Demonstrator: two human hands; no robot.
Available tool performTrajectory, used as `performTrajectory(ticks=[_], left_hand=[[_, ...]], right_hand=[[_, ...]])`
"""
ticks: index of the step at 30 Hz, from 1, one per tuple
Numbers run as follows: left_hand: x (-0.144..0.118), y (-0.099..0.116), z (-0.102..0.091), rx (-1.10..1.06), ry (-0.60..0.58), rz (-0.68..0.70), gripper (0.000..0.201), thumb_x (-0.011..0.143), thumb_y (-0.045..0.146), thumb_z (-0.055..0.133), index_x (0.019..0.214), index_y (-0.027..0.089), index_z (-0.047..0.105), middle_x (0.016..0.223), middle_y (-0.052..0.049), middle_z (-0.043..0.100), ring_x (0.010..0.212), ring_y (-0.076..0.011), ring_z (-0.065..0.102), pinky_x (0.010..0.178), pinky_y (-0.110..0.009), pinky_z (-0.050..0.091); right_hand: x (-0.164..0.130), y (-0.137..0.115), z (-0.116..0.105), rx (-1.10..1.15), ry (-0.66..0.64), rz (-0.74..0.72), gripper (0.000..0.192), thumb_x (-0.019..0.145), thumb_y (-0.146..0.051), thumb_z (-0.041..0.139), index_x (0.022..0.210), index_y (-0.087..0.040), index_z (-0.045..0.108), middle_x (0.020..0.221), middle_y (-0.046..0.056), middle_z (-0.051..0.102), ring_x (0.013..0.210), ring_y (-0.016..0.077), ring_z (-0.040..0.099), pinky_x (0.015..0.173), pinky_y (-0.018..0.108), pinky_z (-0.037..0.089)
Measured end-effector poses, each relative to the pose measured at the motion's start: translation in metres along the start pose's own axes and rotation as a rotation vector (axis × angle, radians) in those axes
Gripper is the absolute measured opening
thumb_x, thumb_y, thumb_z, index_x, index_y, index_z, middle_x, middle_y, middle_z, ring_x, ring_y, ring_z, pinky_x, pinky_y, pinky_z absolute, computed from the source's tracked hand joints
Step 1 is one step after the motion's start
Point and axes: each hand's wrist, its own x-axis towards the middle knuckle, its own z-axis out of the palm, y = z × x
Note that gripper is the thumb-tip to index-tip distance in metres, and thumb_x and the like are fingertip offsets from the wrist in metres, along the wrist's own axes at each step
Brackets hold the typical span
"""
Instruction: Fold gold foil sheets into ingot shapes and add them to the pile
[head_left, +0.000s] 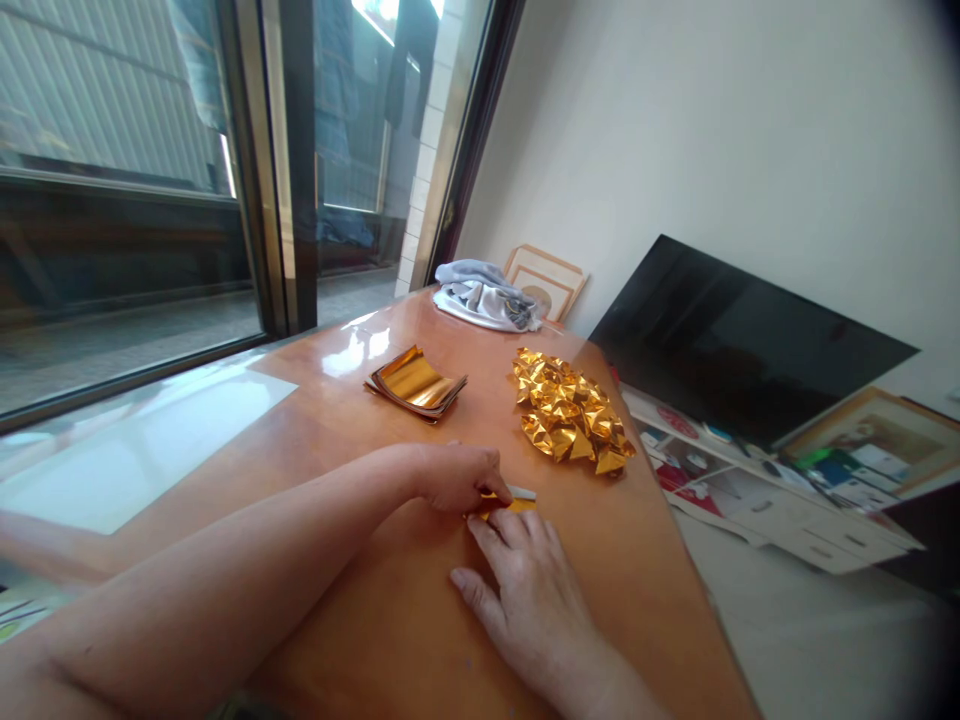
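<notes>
A small sheet of gold foil paper (525, 497) lies on the brown table under my fingers, its far edge showing a pale folded strip. My left hand (459, 476) is curled over the left end of the paper, the index finger bent down onto it; its other fingers are mostly hidden. My right hand (529, 575) lies flat with fingers stretched, the fingertips on the near edge of the paper and the thumb apart on the table. Beyond my left hand sits a stack of gold foil paper sheets (416, 380), curling up at the edges. A pile of folded gold foil pieces (570, 405) lies farther right.
The glossy brown table (420, 620) stretches away from me. At its far end are a bundle of grey-white cloth (484, 295) and a framed picture (551, 280). Glass sliding doors (277, 170) stand left; a television (750, 340) and a white cabinet (795, 520) stand right.
</notes>
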Motion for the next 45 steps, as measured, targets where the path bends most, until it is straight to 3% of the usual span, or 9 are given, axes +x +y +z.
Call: performTrajectory(ticks=[7,16,23,28,32,35,40,45], left_hand=[[0.000,-0.001,-0.001,-0.046,-0.027,-0.020,0.044,0.083,0.017,0.059,0.118,0.040,0.073,0.110,-0.003,0.068,0.095,-0.0214,0.062,0.081,-0.031,0.046],[-0.002,0.004,-0.002,-0.023,-0.024,-0.032,0.027,0.085,0.019,0.058,0.101,0.033,0.075,0.102,-0.004,0.067,0.092,-0.0223,0.060,0.078,-0.031,0.043],[-0.003,0.007,-0.002,0.005,-0.017,-0.046,0.021,0.085,0.018,0.058,0.087,0.030,0.075,0.101,-0.004,0.065,0.090,-0.0210,0.060,0.074,-0.031,0.039],[-0.002,0.008,0.000,0.031,0.009,-0.039,0.021,0.090,0.026,0.056,0.096,0.033,0.076,0.101,-0.005,0.064,0.092,-0.0227,0.061,0.073,-0.033,0.038],[-0.001,0.006,0.001,0.038,0.010,-0.048,0.027,0.091,0.024,0.055,0.103,0.035,0.076,0.101,-0.005,0.064,0.087,-0.0218,0.063,0.072,-0.034,0.038],[-0.001,0.007,0.002,0.035,0.031,-0.045,0.029,0.091,0.020,0.054,0.103,0.034,0.076,0.100,-0.006,0.064,0.085,-0.0207,0.063,0.071,-0.032,0.039],[-0.001,0.011,-0.002,0.031,0.040,-0.066,0.032,0.086,0.012,0.053,0.095,0.031,0.077,0.095,-0.004,0.065,0.082,-0.0193,0.064,0.074,-0.031,0.042],[0.002,0.015,-0.003,0.028,0.062,-0.115,0.026,0.088,0.017,0.052,0.082,0.024,0.075,0.091,-0.004,0.068,0.079,-0.0191,0.065,0.078,-0.032,0.043]], right_hand=[[0.005,-0.006,-0.002,0.002,-0.017,-0.015,0.052,0.093,-0.055,0.061,0.141,-0.034,0.057,0.133,0.008,0.060,0.114,0.0325,0.052,0.098,0.050,0.044],[-0.003,0.008,-0.010,0.055,-0.013,-0.018,0.055,0.092,-0.042,0.065,0.145,-0.030,0.053,0.134,0.008,0.062,0.116,0.0301,0.055,0.100,0.045,0.046],[-0.009,0.036,-0.017,-0.009,-0.012,0.049,0.022,0.098,-0.035,0.057,0.112,-0.031,0.073,0.109,0.005,0.069,0.098,0.0253,0.060,0.085,0.039,0.045],[-0.006,0.059,-0.016,-0.065,0.057,0.167,0.029,0.099,-0.033,0.053,0.078,-0.025,0.071,0.080,0.004,0.065,0.081,0.0222,0.058,0.074,0.035,0.040],[0.001,0.061,-0.008,0.063,0.198,0.163,0.020,0.098,-0.023,0.051,0.097,-0.023,0.071,0.092,0.005,0.067,0.088,0.0217,0.059,0.079,0.034,0.043],[0.007,0.058,0.000,0.125,0.196,0.088,0.023,0.098,-0.017,0.051,0.108,-0.023,0.070,0.099,0.006,0.069,0.094,0.0222,0.059,0.084,0.034,0.045],[0.013,0.063,0.008,0.128,0.172,0.100,0.024,0.097,-0.015,0.050,0.103,-0.023,0.073,0.092,0.005,0.067,0.090,0.0212,0.059,0.082,0.032,0.047],[0.015,0.069,0.011,0.122,0.170,0.171,0.024,0.097,-0.018,0.051,0.095,-0.022,0.075,0.089,0.005,0.063,0.089,0.0208,0.059,0.081,0.031,0.047]])
